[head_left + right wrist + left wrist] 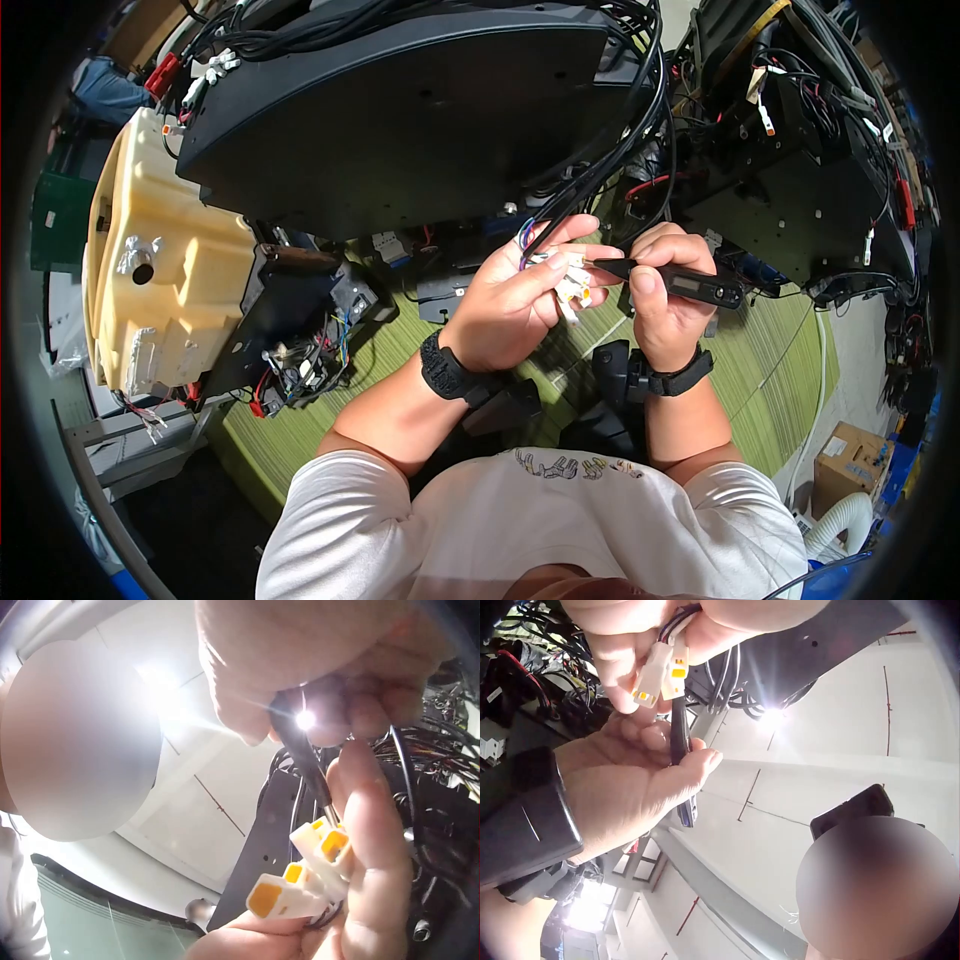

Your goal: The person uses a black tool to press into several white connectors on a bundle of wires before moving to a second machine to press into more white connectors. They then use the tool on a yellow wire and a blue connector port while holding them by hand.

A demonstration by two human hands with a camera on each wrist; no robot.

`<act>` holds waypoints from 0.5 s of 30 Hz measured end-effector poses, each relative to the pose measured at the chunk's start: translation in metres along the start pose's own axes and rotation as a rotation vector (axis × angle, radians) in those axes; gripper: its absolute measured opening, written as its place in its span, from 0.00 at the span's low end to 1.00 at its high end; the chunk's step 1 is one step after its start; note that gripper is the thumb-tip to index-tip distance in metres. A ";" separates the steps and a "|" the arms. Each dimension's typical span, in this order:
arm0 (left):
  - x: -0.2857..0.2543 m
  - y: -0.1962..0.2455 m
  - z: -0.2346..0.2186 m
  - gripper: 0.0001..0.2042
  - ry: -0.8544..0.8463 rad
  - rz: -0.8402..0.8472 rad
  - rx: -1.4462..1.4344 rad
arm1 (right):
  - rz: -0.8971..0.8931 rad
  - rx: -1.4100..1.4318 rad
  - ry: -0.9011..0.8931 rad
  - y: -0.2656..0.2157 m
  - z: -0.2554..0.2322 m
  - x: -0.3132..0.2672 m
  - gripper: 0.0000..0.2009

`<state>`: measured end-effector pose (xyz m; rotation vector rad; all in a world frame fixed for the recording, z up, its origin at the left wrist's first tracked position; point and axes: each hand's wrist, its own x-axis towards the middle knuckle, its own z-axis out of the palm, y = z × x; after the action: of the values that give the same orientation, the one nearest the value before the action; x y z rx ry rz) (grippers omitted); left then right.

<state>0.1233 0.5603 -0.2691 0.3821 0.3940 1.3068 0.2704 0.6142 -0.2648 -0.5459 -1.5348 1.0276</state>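
Observation:
My left hand [500, 305] holds a bunch of white plug connectors [573, 287] with orange-yellow inserts, the thumb pressing them against the fingers. Thin wires and black cables run from them up toward a black panel. In my right hand [668, 305] is a black pen-shaped tester [708, 289] with a small display, pinched by thumb and fingers. Its slim metal tip meets one of the white connectors [322, 851] in the right wrist view, and a bright light shines beside the tester's shaft [304, 754]. The left wrist view shows two connectors [658, 675] from below.
A large black panel [400, 120] spans the space ahead, with cable bundles [640, 120] over its right side. To the left stands a yellowish moulded shell [175, 260]; another black unit [800, 200] is at right. Green striped flooring [750, 370] and a cardboard box [850, 455] lie below.

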 end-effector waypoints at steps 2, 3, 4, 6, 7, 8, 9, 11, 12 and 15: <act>-0.001 0.001 0.002 0.16 0.018 -0.019 -0.005 | -0.041 -0.018 0.005 0.000 0.001 0.002 0.08; -0.001 0.001 0.002 0.16 0.018 -0.020 -0.004 | -0.088 -0.035 0.011 0.000 0.001 0.002 0.08; -0.001 0.001 0.002 0.17 0.027 -0.013 -0.011 | -0.135 -0.052 0.017 0.000 0.001 0.003 0.08; 0.000 0.000 0.000 0.18 0.036 -0.006 -0.018 | -0.135 0.011 0.036 -0.002 0.000 0.002 0.08; 0.001 -0.001 -0.001 0.17 0.050 0.027 -0.022 | -0.135 0.072 0.054 -0.002 -0.001 0.001 0.09; 0.001 -0.001 -0.001 0.17 0.064 0.059 -0.027 | -0.135 0.072 0.053 -0.003 -0.002 0.001 0.09; 0.002 -0.001 -0.002 0.17 0.064 0.060 -0.027 | -0.131 0.080 0.046 -0.003 -0.003 0.000 0.09; 0.002 0.000 -0.002 0.17 0.063 0.055 -0.024 | -0.127 0.088 0.039 -0.003 -0.003 0.000 0.09; 0.002 0.000 -0.002 0.17 0.063 0.054 -0.024 | -0.127 0.069 0.026 -0.003 -0.003 0.001 0.09; 0.002 -0.001 -0.002 0.17 0.052 0.057 -0.030 | -0.103 0.017 -0.008 -0.002 -0.001 0.000 0.09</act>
<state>0.1239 0.5625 -0.2722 0.3369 0.4086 1.3793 0.2713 0.6138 -0.2632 -0.4472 -1.5434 0.9643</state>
